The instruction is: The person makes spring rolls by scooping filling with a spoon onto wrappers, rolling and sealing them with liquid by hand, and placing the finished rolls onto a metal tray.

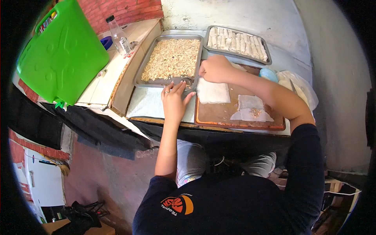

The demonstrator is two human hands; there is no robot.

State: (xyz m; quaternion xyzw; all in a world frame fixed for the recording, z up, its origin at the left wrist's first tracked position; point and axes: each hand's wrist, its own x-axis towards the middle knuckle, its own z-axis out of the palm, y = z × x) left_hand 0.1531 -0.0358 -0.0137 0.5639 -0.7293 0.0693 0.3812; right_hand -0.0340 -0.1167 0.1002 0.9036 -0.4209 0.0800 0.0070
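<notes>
While one tray [156,82] holds mixture [172,58], another [239,56] rolls [237,43], left fingers [169,87] lie apart; right fingers [204,71]: can't tell.

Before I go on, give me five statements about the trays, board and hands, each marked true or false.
1. The left hand is at the near edge of the filling tray. True.
2. The rolls lie on the brown board. False: they lie in the far-right tray.
3. A little chopped filling sits on a wrapper on the board. True.
4. The jerrycan is blue. False: it is green.
5. The right hand is touching the jerrycan. False: it is near the board's far-left corner, away from the jerrycan.
</notes>
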